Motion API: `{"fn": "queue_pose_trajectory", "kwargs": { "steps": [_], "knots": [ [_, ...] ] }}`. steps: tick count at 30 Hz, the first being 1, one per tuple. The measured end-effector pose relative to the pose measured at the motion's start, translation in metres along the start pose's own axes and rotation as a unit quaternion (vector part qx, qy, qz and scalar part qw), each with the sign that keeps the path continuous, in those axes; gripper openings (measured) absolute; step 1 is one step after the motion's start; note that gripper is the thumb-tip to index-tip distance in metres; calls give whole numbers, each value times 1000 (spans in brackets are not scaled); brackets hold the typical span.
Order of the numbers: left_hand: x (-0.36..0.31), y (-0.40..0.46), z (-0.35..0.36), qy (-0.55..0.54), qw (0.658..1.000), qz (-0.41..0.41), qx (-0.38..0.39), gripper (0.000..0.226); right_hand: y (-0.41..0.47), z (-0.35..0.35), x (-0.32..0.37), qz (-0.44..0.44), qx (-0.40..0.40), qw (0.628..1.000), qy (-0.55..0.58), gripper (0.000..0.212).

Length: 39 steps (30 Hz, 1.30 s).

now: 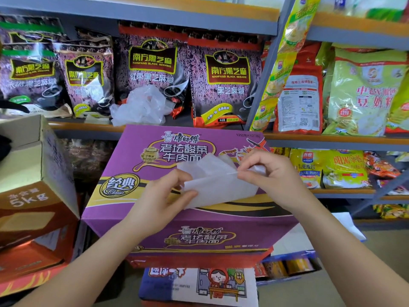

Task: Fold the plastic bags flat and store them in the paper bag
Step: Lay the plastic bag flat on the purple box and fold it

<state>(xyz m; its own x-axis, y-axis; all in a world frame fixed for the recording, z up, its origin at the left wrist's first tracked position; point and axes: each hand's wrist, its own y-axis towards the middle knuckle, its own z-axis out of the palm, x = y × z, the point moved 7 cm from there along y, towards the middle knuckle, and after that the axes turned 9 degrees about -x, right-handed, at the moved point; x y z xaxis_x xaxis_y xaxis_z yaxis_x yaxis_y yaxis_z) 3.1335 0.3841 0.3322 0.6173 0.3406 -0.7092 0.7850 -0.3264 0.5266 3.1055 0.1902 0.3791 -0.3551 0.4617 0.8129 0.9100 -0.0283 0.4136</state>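
A translucent white plastic bag [219, 182], partly folded into a flat strip, lies over the top of a purple noodle carton [137, 165]. My left hand [168, 196] pinches the bag's lower left corner between thumb and fingers. My right hand [263, 171] pinches the folded upper edge near the bag's right end. Several crumpled clear plastic bags [141, 105] sit in a heap on the shelf behind the carton. No paper bag shows in this view.
Grey metal shelves [155, 23] hold dark sesame-paste packs [223, 83] and, to the right, green and red cereal packs [363, 91]. An open brown "5kg" carton [35, 187] stands at the left. More boxes [199, 284] lie stacked under the purple carton.
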Motion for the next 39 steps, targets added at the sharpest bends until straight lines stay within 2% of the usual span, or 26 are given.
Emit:
{"fn": "queue_pose_trajectory", "kwargs": {
  "steps": [4,8,11,14,17,19,21,24,26,30,31,34,35,37,39],
  "knots": [
    [3,-1,-6,-15,999,30,-16,14,-8,5,-2,23,50,998,-17,18],
    [7,-14,-1,-61,994,55,71,7,-35,13,-19,55,110,991,-47,11],
    [3,-24,5,4,984,111,140,13,-57,22,-27,43,171,982,-73,13],
    [1,-32,14,107,959,195,175,27,-65,29,-23,-15,192,975,-114,25],
    [2,-37,19,146,939,253,181,31,-65,32,-21,-50,214,958,-186,52],
    [2,-35,16,124,949,232,175,43,-67,32,-28,-60,198,951,-229,65],
    [3,-33,12,92,963,198,158,51,-69,30,-34,-76,145,951,-261,69],
    [6,-29,9,76,978,153,123,51,-69,23,-45,51,88,970,-222,68],
    [11,-24,6,76,989,104,78,46,-66,26,-43,86,90,977,-174,58],
    [14,-13,-1,50,999,-17,-10,27,-47,27,-32,88,44,989,-108,26],
    [14,-10,-1,54,998,-37,-21,24,-43,27,-31,76,32,989,-126,29],
    [19,-2,1,92,991,-90,-25,38,-30,26,-30,18,20,962,-272,64],
    [21,-1,2,102,989,-106,-23,40,-27,28,-31,5,27,959,-282,65],
    [23,1,3,121,985,-118,-19,45,-25,29,-30,-6,41,969,-242,53],
    [23,4,2,126,984,-127,-21,44,-25,28,-33,18,41,979,-197,31]
  ]
}}
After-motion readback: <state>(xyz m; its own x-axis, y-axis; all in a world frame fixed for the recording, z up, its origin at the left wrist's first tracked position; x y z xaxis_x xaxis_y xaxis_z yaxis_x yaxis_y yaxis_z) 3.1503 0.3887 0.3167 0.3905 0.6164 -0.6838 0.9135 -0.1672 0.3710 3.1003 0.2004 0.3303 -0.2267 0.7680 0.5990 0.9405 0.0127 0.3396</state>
